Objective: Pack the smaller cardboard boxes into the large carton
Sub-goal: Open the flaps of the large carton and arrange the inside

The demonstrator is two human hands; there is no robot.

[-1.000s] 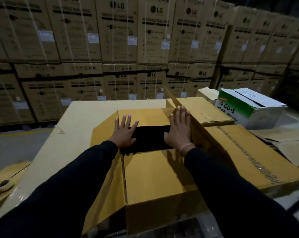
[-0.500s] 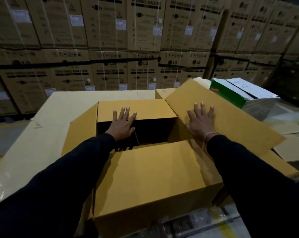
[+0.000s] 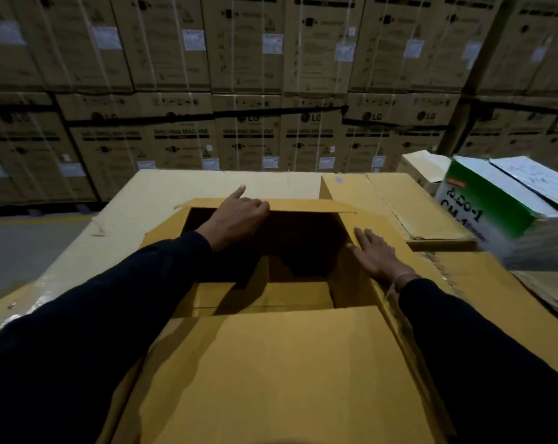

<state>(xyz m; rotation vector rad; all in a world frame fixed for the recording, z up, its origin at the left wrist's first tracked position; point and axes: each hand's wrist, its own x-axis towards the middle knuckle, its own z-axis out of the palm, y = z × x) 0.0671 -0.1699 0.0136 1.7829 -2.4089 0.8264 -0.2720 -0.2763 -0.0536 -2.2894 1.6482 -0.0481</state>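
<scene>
Closest to the camera is the near flap (image 3: 290,373) of the large carton (image 3: 162,232), folded out flat toward the person. Just past it the carton is open. Down inside, by the near wall, you can see the tops of 2 small boxes (image 3: 271,294) sitting side by side. The rest of the inside is dark, so I cannot tell what else is in there.

The right hand (image 3: 375,254) lies flat on the right flap (image 3: 361,283), fingers straight and spread a little. It is pressing, not holding anything. The left hand (image 3: 236,216) reaches over the hole to the far flap (image 3: 303,205). Its fingers are curled over the edge of that flap and 1 finger points away. It looks like it is holding the flap back, but I cannot tell how tight the hold is.

The carton sits on a big pale sheet of cardboard (image 3: 79,245) that works as the table. Toward its far right corner lies a closed brown box (image 3: 380,203), well apart from both hands. Beside that is a green and white box (image 3: 502,200), and behind it a pale box (image 3: 425,169).

Far back stands a wall of stacked washing machine boxes (image 3: 245,75).

I think the job is only partly done. Some boxes are in, there is still room, and the brown box may go in next. The flaps are not shut yet
</scene>
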